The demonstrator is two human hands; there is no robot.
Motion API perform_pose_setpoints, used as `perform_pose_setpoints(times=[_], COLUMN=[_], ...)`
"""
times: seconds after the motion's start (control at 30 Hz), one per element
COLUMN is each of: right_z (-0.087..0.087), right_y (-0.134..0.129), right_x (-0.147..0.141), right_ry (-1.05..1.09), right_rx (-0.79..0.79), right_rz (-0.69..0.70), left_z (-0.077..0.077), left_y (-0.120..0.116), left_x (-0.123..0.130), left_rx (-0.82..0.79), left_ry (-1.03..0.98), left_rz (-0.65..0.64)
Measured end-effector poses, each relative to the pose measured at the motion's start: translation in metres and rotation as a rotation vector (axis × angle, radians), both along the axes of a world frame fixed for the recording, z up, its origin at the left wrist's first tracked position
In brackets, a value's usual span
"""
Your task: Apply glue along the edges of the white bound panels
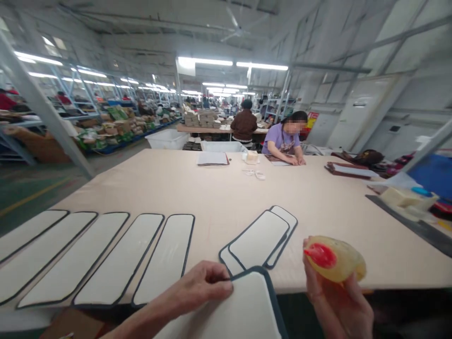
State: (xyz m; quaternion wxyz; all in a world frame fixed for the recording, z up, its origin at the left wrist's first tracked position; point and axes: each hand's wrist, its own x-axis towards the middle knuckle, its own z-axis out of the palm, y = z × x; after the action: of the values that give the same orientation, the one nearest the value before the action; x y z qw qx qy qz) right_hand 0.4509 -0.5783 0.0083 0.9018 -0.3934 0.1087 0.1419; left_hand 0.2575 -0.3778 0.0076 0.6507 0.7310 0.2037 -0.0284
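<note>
While the left hand (pixel 212 282) pinches the near white, dark-edged panel (pixel 243 310) by its corner, the right hand (pixel 339 301) grips a yellowish, red-tipped bottle (pixel 335 259); beyond (past overlapping panels (pixel 261 238)), bare pale tabletop (pixel 219 195) stretches.

The dark-edged panel (pixel 243 310) under my left fingertips (pixel 222 288) runs off the bottom edge; my right wrist does too. My squeeze bottle (pixel 344 259) hides some right-hand fingers; its contents look blurred, perhaps glue. The ceiling fan (pixel 238 31) is smeared.

Panel row (pixel 78 258): left on table (pixel 158 188) | panel pile (pixel 260 238): right of row | bins (pixel 167 139): behind
</note>
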Motion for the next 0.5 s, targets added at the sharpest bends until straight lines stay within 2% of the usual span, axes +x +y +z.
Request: perform_pose_setpoints(times=[0.1, 0.23, 0.37, 0.5], right_z=[0.006, 0.027, 0.055, 0.073], right_y=[0.001, 0.005, 0.015, 0.027], right_x=[0.014, 0.038, 0.052, 0.048], right_ry=[-0.088, -0.266, -0.446, -0.632], right_rx=[-0.023, -0.017, -0.036, 0.001], right_rz=[0.088, 0.237, 0.369, 0.636], left_z=[0.026, 0.058, 0.073, 0.083], left_y=[-0.002, 0.015, 0.035, 0.043], left_x=[0.012, 0.018, 0.020, 0.022], left_rx=[0.061, 0.310, 0.333, 0.333], left_ry=[-0.096, -0.148, -0.098, -0.050], left_rz=[-0.132, -0.232, -0.273, -0.375])
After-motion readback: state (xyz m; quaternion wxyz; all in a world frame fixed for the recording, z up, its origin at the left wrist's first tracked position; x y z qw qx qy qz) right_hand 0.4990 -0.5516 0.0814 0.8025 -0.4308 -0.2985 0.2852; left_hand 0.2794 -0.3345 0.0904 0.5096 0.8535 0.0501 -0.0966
